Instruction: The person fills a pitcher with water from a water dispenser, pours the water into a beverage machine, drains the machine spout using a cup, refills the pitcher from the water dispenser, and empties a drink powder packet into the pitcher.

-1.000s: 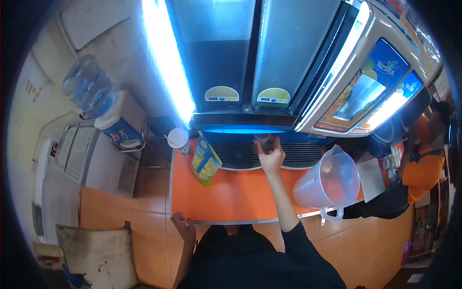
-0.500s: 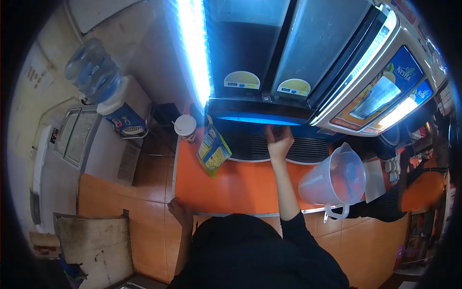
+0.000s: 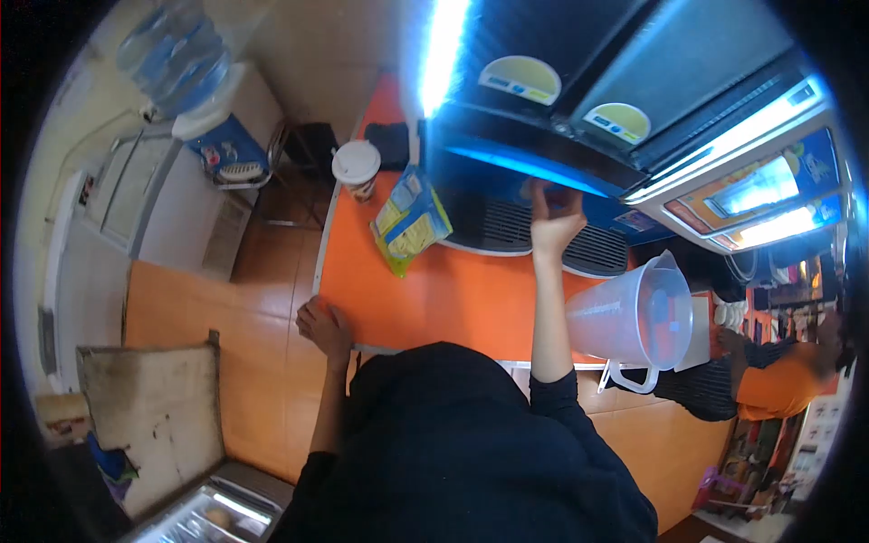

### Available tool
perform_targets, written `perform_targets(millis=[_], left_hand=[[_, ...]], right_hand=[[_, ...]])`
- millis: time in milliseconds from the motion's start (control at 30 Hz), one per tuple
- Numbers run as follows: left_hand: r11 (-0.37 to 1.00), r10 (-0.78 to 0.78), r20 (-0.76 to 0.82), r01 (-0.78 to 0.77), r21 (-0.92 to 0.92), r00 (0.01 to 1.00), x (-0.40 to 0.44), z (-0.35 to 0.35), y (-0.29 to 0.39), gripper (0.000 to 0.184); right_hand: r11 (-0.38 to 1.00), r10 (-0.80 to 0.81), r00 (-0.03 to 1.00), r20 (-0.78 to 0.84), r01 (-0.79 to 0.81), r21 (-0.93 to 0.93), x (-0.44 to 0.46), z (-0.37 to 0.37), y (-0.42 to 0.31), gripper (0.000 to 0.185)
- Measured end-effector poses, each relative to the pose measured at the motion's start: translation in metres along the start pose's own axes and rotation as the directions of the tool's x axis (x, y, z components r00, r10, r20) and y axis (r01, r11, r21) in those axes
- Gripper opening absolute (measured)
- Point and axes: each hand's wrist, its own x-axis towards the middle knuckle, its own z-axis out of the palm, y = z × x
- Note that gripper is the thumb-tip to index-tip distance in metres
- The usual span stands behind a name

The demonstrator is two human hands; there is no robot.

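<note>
My right hand (image 3: 557, 217) reaches in below the lit front of a drink dispenser (image 3: 534, 127), over its black slotted drip tray (image 3: 507, 224). The fingers are curled and partly in shadow, and what they hold is not clear. At the near left corner of the orange table (image 3: 434, 312), my left hand (image 3: 324, 328) rests on the edge, fingers apart and empty. A green, blue and yellow packet (image 3: 410, 222) lies left of the tray, beside a white-lidded cup (image 3: 356, 167). Right of my right forearm stands a large translucent pitcher (image 3: 625, 317), its handle towards me.
A water dispenser (image 3: 231, 127) with a big bottle stands at the upper left, near a white freezer (image 3: 136, 195). A worn board (image 3: 154, 403) is at the lower left. At the far right is a person in orange and black (image 3: 778, 385), near stacked white cups (image 3: 730, 314).
The view has turned and shifted, so the table and dispenser appear higher. My left hand has moved further onto the table's corner. My right hand stays under the dispenser. The co-worker's arm has moved.
</note>
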Motion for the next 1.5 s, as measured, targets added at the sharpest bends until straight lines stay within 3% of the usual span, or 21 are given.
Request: perform_targets(millis=[133, 200, 267, 400, 500, 600, 633, 733, 1033, 1267, 1367, 1433, 1500], left_hand=[[1.000, -0.022, -0.045, 0.022, 0.010, 0.999, 0.000, 0.001, 0.001, 0.034], [1.000, 0.009, -0.066, -0.011, -0.023, 0.998, 0.001, -0.003, 0.003, 0.032], [1.000, 0.002, -0.082, -0.004, -0.022, 0.997, 0.001, -0.004, 0.003, 0.032], [0.999, 0.003, -0.094, -0.006, -0.033, 0.996, 0.002, -0.004, 0.003, 0.032], [0.999, 0.027, -0.122, -0.030, -0.024, 0.992, 0.002, -0.002, 0.001, 0.032], [0.999, 0.003, -0.122, -0.007, -0.031, 0.993, 0.002, -0.001, 0.000, 0.032], [1.000, -0.002, -0.118, -0.001, -0.031, 0.993, 0.002, -0.001, -0.001, 0.032], [0.999, -0.017, -0.084, 0.014, -0.033, 0.996, 0.002, -0.001, -0.002, 0.031], [0.997, 0.012, -0.072, -0.018, -0.077, 0.997, 0.002, -0.005, -0.001, 0.029], [0.997, 0.006, -0.052, -0.010, -0.079, 0.999, 0.002, -0.004, -0.001, 0.029], [0.997, 0.019, -0.078, -0.024, -0.067, 0.997, 0.002, -0.004, 0.000, 0.029], [0.997, 0.033, -0.093, -0.039, -0.064, 0.995, 0.002, -0.003, 0.000, 0.029], [0.998, 0.036, -0.106, -0.040, -0.044, 0.994, 0.002, -0.001, -0.002, 0.028]], right_hand=[[0.997, 0.035, 0.999, 0.039, -0.037, 0.068, 0.000, 0.001, 0.019, 0.025], [0.991, -0.093, 0.995, 0.042, 0.089, 0.099, 0.004, 0.001, 0.017, 0.024], [0.987, -0.024, 0.996, 0.081, 0.011, 0.160, 0.004, 0.000, 0.006, 0.025], [1.000, -0.021, 0.996, 0.085, 0.020, 0.015, 0.009, -0.001, 0.012, 0.028], [0.994, -0.064, 0.995, 0.078, 0.057, 0.089, 0.009, 0.000, 0.016, 0.029], [0.997, -0.079, 0.989, 0.128, 0.080, -0.003, 0.011, -0.003, 0.011, 0.029], [0.991, -0.084, 0.991, 0.104, 0.072, 0.116, 0.011, 0.001, 0.014, 0.031], [0.991, -0.135, 0.981, 0.141, 0.132, 0.030, 0.013, -0.003, 0.018, 0.032], [0.986, -0.135, 0.981, 0.136, 0.121, 0.111, 0.013, 0.000, 0.016, 0.032], [0.996, -0.091, 0.986, 0.143, 0.093, -0.008, 0.013, -0.003, 0.014, 0.033], [0.996, -0.075, 0.990, 0.122, 0.069, 0.052, 0.014, -0.002, 0.023, 0.036], [0.972, -0.089, 0.985, 0.144, 0.055, 0.227, 0.014, 0.000, 0.027, 0.039], [0.984, -0.106, 0.988, 0.114, 0.088, 0.153, 0.015, 0.001, 0.030, 0.038]])
